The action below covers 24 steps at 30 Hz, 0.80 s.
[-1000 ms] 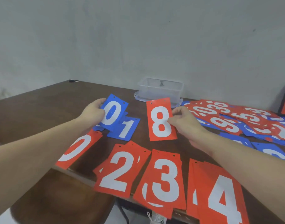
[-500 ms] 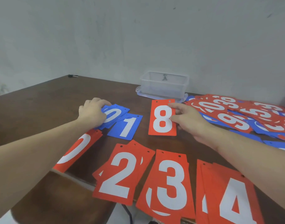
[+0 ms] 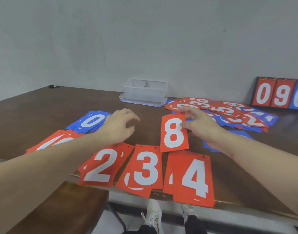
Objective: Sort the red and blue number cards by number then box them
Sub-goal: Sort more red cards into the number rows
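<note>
Along the near desk [image 3: 35, 105] edge lie red piles of 2 [image 3: 101, 166], 3 [image 3: 143, 169] and 4 [image 3: 193, 178]. The right hand [image 3: 200, 125] pinches the red 8 card [image 3: 173, 132] in its fingers; the left hand [image 3: 117, 127] hovers with fingers loosely curled, holding nothing, beside the blue 0 pile [image 3: 90, 121]. The unsorted heap [image 3: 229, 114] remains, and the clear box [image 3: 144, 92] looks unfilled.

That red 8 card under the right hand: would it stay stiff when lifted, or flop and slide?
The red 8 card looks thin and flat with crisp straight edges, so it is probably light and fairly stiff, bending only a little. Its smooth face on the polished table suggests it slides easily when pushed. The right hand touches its edge with the fingertips, which hints that lifting it needs an edge.
</note>
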Each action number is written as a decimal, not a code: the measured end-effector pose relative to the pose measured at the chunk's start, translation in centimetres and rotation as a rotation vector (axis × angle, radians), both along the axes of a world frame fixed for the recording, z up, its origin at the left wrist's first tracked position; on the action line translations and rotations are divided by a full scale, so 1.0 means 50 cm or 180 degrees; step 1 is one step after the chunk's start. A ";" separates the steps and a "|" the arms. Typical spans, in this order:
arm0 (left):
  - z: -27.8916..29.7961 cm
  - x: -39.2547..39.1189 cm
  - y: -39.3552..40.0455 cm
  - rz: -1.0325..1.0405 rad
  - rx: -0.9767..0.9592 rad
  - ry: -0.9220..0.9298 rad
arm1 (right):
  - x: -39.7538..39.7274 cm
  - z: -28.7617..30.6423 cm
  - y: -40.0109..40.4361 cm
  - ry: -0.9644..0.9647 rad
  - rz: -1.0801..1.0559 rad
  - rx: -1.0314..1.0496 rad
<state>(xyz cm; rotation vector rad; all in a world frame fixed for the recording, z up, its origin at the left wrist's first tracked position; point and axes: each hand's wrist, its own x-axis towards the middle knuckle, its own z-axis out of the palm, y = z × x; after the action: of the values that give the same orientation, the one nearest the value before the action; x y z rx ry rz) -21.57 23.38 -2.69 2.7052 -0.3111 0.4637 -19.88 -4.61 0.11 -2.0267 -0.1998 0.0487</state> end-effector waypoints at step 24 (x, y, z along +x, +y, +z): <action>0.011 -0.014 -0.488 -0.1467 0.0292 0.0333 | -0.191 0.036 -0.508 0.0353 -0.1149 -0.0181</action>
<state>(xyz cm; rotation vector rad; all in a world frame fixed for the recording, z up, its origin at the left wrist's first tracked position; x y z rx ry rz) -22.29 -1.02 -2.16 2.6126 -0.9159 0.1757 -29.41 -30.02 1.91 -2.0811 0.2405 -0.0609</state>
